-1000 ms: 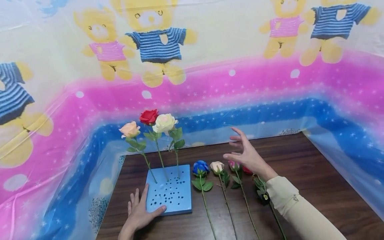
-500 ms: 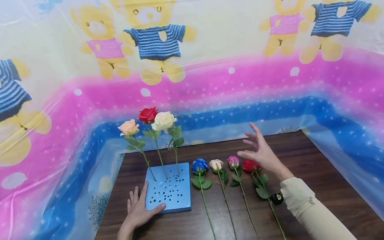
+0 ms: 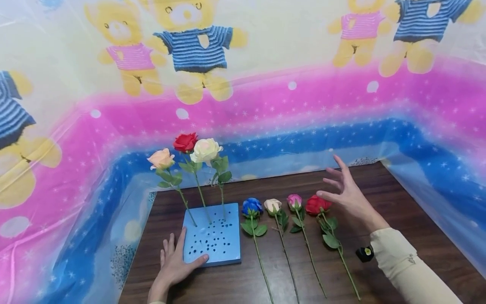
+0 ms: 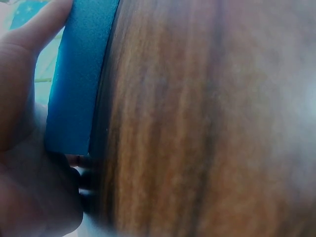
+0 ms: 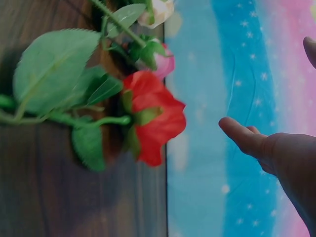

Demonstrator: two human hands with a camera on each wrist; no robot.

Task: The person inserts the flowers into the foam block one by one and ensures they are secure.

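A blue foam block (image 3: 212, 240) with several holes lies on the dark wooden table (image 3: 398, 211). Three roses stand in it: peach (image 3: 161, 158), red (image 3: 185, 142), cream (image 3: 205, 150). My left hand (image 3: 175, 261) rests flat on the table, thumb and fingers against the block's (image 4: 81, 79) near left corner. To the right lie a blue rose (image 3: 252, 206), a cream rose (image 3: 272, 205), a pink rose (image 3: 294, 200) and a red rose (image 3: 317, 204). My right hand (image 3: 347, 190) hovers open, fingers spread, just right of the lying red rose (image 5: 153, 118), touching nothing.
A small black object (image 3: 364, 253) lies on the table by my right sleeve (image 3: 410, 266). A plastic sheet with teddy bears and pink and blue bands (image 3: 265, 105) walls in the table at the back and both sides.
My right hand has moved rightward from above the pink and red lying roses to beside the red one, uncovering them. The left hand stays on the block.
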